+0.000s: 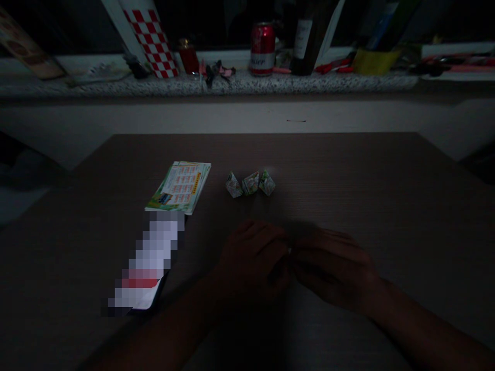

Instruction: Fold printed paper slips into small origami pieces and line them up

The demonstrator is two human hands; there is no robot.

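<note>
Over the middle of the table [371,206], my left hand [251,257] and my right hand [336,265] meet with their fingertips close together. Both have curled, closed fingers. A tiny pale bit [289,250] shows between the fingertips; the rest of it is hidden by the fingers and the dim light. Beyond the hands, three small folded paper pieces stand in a row: a left one [233,186], a middle one [251,183] and a right one [267,184]. Left of these lies a stack of printed calendar cards [178,186].
A phone-like device [149,257] with a bright, pixelated screen lies below the cards. On the granite sill [232,87] behind the table stand a red-and-white checkered cylinder [152,41], a red can [263,49], a dark bottle [303,46] and a yellow container [375,62].
</note>
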